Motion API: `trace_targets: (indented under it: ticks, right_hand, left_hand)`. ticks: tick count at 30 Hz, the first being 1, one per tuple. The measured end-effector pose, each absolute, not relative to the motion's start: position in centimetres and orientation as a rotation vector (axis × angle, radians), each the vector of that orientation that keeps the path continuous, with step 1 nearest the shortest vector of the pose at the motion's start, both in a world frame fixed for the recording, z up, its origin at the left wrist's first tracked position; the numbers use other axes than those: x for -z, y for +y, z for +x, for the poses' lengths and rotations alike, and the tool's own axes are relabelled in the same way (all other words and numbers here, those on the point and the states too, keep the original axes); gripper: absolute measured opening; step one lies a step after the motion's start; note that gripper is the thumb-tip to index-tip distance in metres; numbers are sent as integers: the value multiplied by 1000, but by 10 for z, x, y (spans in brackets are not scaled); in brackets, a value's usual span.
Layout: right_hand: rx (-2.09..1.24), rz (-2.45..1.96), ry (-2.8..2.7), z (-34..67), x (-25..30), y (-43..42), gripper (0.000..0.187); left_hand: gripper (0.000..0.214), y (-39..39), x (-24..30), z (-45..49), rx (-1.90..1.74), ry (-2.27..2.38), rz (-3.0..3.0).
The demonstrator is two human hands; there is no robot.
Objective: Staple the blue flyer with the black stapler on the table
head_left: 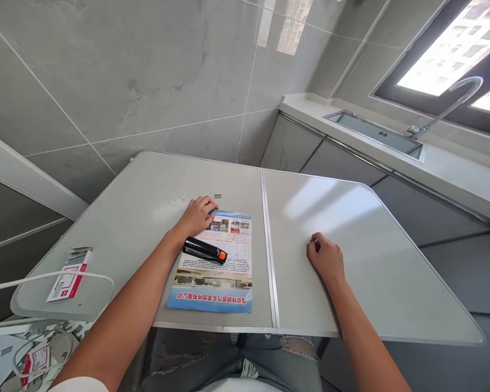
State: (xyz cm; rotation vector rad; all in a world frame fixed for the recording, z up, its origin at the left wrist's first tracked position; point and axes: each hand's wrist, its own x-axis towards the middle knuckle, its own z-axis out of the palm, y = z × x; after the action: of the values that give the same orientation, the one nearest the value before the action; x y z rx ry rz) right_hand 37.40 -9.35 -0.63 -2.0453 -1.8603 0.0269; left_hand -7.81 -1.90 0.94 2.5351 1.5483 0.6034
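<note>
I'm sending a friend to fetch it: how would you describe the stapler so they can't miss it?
On the pale table, find the printed leaflet to the left of the metal strip. The stapler lies on it, near the left hand. It is the long black thing with an orange patch at one end, unlike the small grey bars beyond the leaflet.

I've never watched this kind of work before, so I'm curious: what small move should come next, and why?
Perhaps the left hand should lift the black stapler off the leaflet: the stapler lies on it, close to that hand, while the right hand rests curled on the table, well away from both.
</note>
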Motion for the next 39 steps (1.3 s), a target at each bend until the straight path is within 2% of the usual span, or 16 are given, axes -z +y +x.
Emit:
trace_targets:
  ticks: [8, 11, 15, 19, 26, 32, 35, 39]
  right_hand:
    - [-137, -1827, -1784, 351, -5, -108, 14]
    - [-255, -1654, -1792, 311, -12, -139, 16]
    - [-576, -1519, -1865, 250, -18, -191, 16]
    - [-617, -1591, -1787, 216, -20, -218, 16]
    - [-821, -1489, -1937, 200, -28, -226, 22]
    - [-740, -1493, -1779, 198, -25, -213, 34]
    - [-868, -1422, -1846, 197, -26, -204, 30]
    - [-865, -1416, -1985, 191, -31, -208, 26]
  left_hand:
    - [21, -18, -5, -72, -561, 1540, 2545]
    - [22, -18, -6, -72, -545, 1549, 2524]
    - [21, -19, -8, -71, -526, 1553, 2486]
    - [22, -20, -10, -71, -539, 1558, 2437]
    - [21, -21, -10, -73, -539, 1563, 2383]
    - [22, -20, -8, -76, -583, 1573, 2321]
    - [23, -19, -8, -77, -595, 1569, 2308]
    - [23, -18, -7, -77, -602, 1578, 2292]
